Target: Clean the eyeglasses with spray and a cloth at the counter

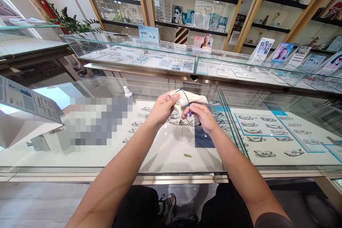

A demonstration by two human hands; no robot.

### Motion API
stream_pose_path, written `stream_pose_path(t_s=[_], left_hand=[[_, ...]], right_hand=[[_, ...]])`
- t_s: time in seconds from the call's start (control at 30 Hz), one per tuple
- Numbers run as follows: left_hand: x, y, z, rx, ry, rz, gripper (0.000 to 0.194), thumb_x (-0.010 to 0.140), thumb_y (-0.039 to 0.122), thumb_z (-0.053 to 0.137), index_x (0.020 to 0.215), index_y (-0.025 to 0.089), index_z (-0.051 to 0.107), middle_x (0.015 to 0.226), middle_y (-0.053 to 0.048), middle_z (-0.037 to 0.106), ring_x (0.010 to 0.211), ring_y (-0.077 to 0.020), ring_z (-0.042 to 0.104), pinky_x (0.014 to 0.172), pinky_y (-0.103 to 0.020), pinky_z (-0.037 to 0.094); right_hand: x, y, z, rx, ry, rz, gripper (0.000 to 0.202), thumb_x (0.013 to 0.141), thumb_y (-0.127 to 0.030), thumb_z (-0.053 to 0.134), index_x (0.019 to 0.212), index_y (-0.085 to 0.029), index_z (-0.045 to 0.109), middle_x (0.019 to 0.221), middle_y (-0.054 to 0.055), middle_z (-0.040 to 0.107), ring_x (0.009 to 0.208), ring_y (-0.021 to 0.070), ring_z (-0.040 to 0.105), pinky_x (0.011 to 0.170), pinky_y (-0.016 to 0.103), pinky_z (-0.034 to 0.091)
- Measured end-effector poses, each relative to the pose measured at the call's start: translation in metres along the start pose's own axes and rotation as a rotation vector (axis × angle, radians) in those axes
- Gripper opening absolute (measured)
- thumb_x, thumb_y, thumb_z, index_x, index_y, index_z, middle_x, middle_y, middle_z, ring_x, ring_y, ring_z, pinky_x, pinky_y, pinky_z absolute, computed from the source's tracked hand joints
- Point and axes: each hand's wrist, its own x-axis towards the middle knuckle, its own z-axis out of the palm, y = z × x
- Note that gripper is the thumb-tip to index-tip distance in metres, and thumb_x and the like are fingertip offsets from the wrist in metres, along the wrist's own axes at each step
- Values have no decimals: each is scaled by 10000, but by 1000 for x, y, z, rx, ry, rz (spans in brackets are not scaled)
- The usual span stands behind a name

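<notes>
My left hand (164, 107) is closed, thumb on top, on a cream-white cloth (196, 98) whose folds hang to the right and below the fingers. A thin dark pair of eyeglasses (187, 97) passes in front of the cloth. My right hand (201, 114) pinches its dark frame between thumb and fingers, close to the left hand. Part of the eyeglasses is hidden by the fingers and cloth, and its lower parts blend with frames beneath the glass. Both hands are held above the display case (165, 164).
A white spray bottle (129, 95) stands on the case to the left. Further left are a blurred patch and a tilted leaflet stand (32, 103). Rows of eyeglasses (264, 153) lie under the glass at right. Another glass counter (133, 48) runs across the back.
</notes>
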Motion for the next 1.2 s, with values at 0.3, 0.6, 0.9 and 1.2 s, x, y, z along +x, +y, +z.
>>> stream_pose_path(t_s=[0.3,0.6,0.9,1.2], left_hand=[[-3,-8,6,7,-7,2,439,861,482,902,994,214,581,577,43,639,398,-127,553,438,-246,474],[-1,-17,3,-2,111,41,490,953,675,733,850,219,588,486,32,596,332,-150,526,372,-262,419],[12,-11,-9,-73,280,79,558,833,690,849,978,176,688,804,-34,745,766,-192,719,670,-282,566],[-13,-8,9,258,-128,-72,571,964,724,680,828,170,645,716,-8,612,668,-136,540,653,-252,461]], right_hand=[[0,7,3,9,-84,10,369,989,-530,667,856,-209,789,859,53,765,897,209,632,933,351,468],[-1,5,12,-31,-62,7,436,936,-620,716,834,-206,804,904,68,789,880,213,620,933,375,492],[-3,-13,-8,22,165,-112,328,966,-535,688,884,-239,802,1076,81,782,990,235,652,853,353,494],[1,-7,-17,-28,248,-234,331,987,-552,704,950,-252,838,1366,89,616,1449,289,546,1186,384,445]])
